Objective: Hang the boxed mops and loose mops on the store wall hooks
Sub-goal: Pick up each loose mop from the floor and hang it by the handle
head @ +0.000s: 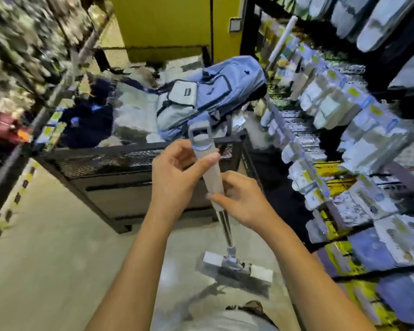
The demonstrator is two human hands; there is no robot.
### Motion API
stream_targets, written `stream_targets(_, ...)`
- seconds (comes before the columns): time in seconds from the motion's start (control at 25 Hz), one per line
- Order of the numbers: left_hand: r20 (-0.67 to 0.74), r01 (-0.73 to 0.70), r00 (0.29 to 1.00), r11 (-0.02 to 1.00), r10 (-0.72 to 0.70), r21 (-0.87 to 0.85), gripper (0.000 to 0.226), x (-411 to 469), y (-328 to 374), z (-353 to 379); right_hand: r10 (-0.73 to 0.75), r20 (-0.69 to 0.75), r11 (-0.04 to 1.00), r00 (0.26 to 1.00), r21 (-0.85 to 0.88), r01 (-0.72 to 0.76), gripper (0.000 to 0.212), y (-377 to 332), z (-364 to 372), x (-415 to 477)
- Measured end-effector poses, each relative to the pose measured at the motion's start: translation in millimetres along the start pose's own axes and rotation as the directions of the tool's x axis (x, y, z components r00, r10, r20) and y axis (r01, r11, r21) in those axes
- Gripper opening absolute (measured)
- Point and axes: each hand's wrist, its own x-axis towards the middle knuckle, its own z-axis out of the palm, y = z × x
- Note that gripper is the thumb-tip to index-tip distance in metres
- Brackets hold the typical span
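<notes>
A loose flat mop (213, 177) stands nearly upright in front of me, its grey handle topped by a hanging loop and its metal pole running down to a flat white head (237, 265) just above the floor. My left hand (177, 173) grips the upper handle below the loop. My right hand (239, 199) holds the lower end of the handle grip. Boxed goods (344, 130) hang in blurred rows on the store wall to the right.
A black mesh cart (139, 158) stands straight ahead, carrying a light blue backpack (208, 96) and dark bags. Blurred shelving (22, 56) lines the left side. A yellow wall (163, 22) closes the aisle at the back. Bare concrete floor (58, 247) lies at lower left.
</notes>
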Motion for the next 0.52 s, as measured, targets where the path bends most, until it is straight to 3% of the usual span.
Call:
stream_targets(0.2, -0.154, -0.030, 0.987, 0.996, 0.042, 0.081, 0.020, -48, 15, -97, -0.129, 0.180, 0.992, 0.975, 0.033, 0.125, 0.027, -48, 93, -14)
stream_targets(0.32, -0.273, -0.009, 0.960, 0.985, 0.057, 0.174, 0.026, -86, 24, -157, -0.167, 0.302, 0.986, 0.939, 0.071, 0.153, 0.035, -75, 160, -27)
stream_targets(0.52, -0.493, 0.082, 0.864, 0.936, 0.105, 0.342, 0.019, -156, 47, -245, -0.288, 0.488, 0.957, 0.824, 0.189, 0.222, 0.052, -124, 265, -49)
